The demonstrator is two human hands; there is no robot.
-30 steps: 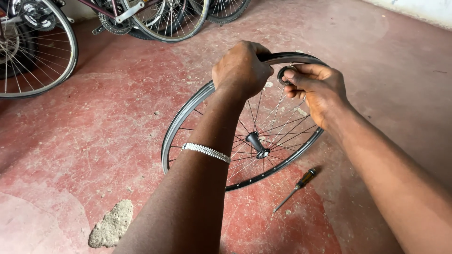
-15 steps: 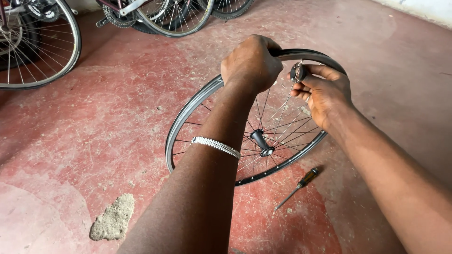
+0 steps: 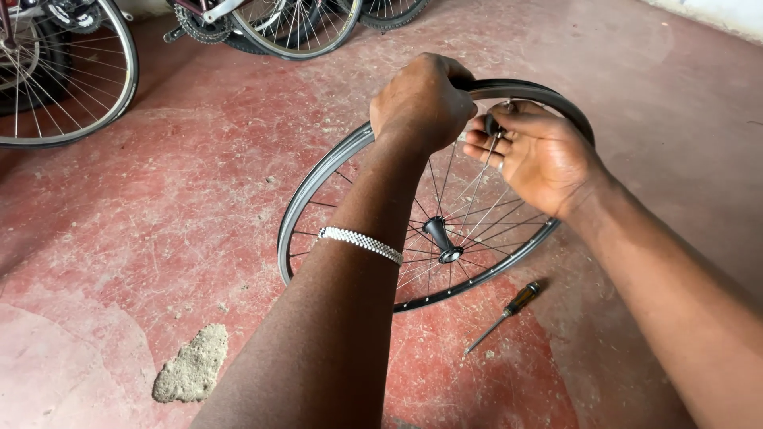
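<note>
While left hand [image 3: 421,99] stays clamped over the top of the bare wheel rim [image 3: 318,187] standing on the red floor [image 3: 159,199], right hand [image 3: 536,155] now lower, pinching a small dark part among spokes; screwdriver [image 3: 509,311] lying near, untouched.

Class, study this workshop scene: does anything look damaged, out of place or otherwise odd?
Two things stand out. A screwdriver lies loose on the red floor beside the bicycle wheel gripped by the left hand and right hand. At lower left, a rough grey patch breaks the red floor.
</note>
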